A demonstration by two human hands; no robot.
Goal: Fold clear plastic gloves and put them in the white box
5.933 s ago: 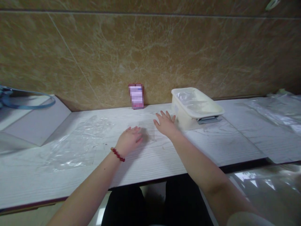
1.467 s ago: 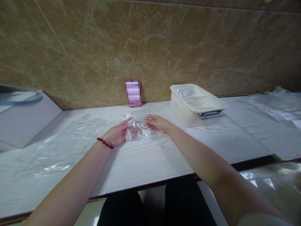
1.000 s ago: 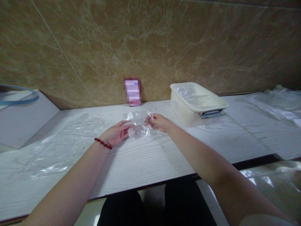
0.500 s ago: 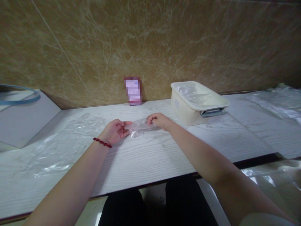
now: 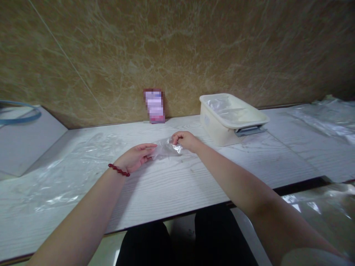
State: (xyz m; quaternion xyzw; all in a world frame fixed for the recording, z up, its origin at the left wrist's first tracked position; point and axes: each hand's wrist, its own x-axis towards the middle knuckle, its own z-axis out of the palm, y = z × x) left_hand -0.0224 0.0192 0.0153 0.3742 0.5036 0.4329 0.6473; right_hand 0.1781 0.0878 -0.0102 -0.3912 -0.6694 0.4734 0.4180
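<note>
A small clear plastic bag [image 5: 165,148] is stretched between my two hands, just over the white wood-grain table [image 5: 172,188]. My right hand [image 5: 186,141] pinches its right end between thumb and curled fingers. At the other end, my left hand [image 5: 138,156], with a dark red bead bracelet [image 5: 118,169] on the wrist, has the bag's edge between thumb and fingers. Whether anything lies inside the bag I cannot tell.
A cream plastic bin [image 5: 219,131] holding clear bags stands to the right. A phone [image 5: 155,107] leans on the marbled wall. Clear plastic sheeting [image 5: 63,177] lies at left beside a white box [image 5: 30,144]; more clear plastic [image 5: 330,118] is at far right.
The bag has turned and spread out more between my hands. My left hand's fingers have straightened along its edge. My right hand keeps its pinch.
</note>
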